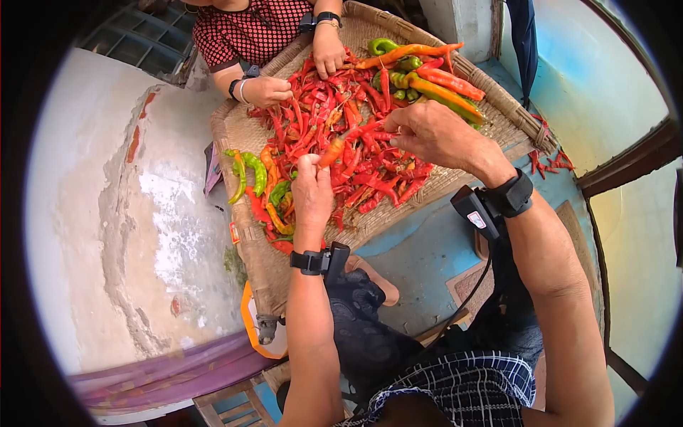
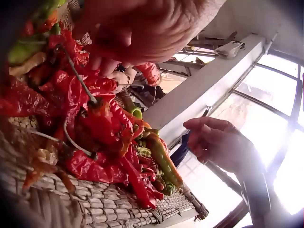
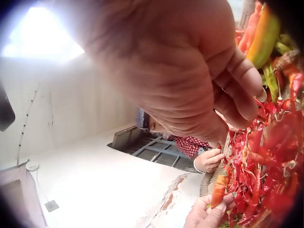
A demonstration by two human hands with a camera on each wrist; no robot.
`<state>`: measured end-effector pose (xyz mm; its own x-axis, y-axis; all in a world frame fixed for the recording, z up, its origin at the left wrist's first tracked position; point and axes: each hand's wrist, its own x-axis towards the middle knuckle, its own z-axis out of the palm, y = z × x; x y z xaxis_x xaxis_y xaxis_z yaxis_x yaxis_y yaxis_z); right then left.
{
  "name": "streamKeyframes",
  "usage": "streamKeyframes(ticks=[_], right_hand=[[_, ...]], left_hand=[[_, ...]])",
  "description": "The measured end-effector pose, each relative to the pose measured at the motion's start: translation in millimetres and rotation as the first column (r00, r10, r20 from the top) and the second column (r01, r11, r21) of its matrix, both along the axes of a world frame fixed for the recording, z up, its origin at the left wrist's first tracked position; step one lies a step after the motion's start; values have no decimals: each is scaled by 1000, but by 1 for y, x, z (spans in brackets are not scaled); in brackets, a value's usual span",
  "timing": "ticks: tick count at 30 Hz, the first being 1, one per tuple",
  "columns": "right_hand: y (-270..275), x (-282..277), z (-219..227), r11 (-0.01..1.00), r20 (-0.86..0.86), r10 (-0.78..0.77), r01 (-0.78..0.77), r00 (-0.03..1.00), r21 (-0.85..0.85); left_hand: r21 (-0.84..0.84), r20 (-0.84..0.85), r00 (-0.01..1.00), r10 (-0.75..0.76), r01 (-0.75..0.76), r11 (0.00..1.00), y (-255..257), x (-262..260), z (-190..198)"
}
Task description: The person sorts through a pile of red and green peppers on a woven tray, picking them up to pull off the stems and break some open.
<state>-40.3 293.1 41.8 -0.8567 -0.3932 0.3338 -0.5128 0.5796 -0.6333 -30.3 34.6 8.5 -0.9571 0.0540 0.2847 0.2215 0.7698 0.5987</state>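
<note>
An orange-red chili pepper point(image 1: 331, 152) is pinched between the thumb and fingers of my left hand point(image 1: 313, 191), above the near left part of the pile. The right wrist view also shows this chili pepper point(image 3: 219, 191) pointing up from the fingertips. My right hand point(image 1: 442, 135) hovers over the right side of the pile with loosely bent fingers. Nothing shows in its grasp in the left wrist view, where the hand point(image 2: 221, 142) appears apart from the peppers. Beneath both hands lies a heap of wrinkled red chili peppers point(image 1: 370, 167), many with dry stems.
The heap lies on a wide woven tray point(image 1: 263, 281). Larger green and orange peppers point(image 1: 448, 96) sit at its far right, and more mixed peppers point(image 1: 267, 174) at its left. Across from me, another person's hands point(image 1: 329, 53) work in the pile. Several red chilies point(image 1: 544, 165) lie beyond the right edge.
</note>
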Motion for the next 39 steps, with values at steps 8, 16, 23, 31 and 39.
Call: streamKeyframes(ticks=[8,16,23,31,39], right_hand=[[-4,8,0,995,32,27,-30,999,98],[-7,9,-5,986,30,53,-57,998,158],[-4,6,-11,975,32,46,-52,998,216],[4,10,-9,969,45,47,-56,998,240],[6,16,-5,971,76,24,-42,997,236]], left_hand=[[293,272,957,-102,19,956,-23,1,17],[-89,-697,693,184,-338,937,-25,-53,9],[-380,-182,983,1,-72,922,8,-33,-28],[-241,-95,995,-18,-6,971,7,-32,-16],[305,-15,999,-40,42,951,3,-19,-3]])
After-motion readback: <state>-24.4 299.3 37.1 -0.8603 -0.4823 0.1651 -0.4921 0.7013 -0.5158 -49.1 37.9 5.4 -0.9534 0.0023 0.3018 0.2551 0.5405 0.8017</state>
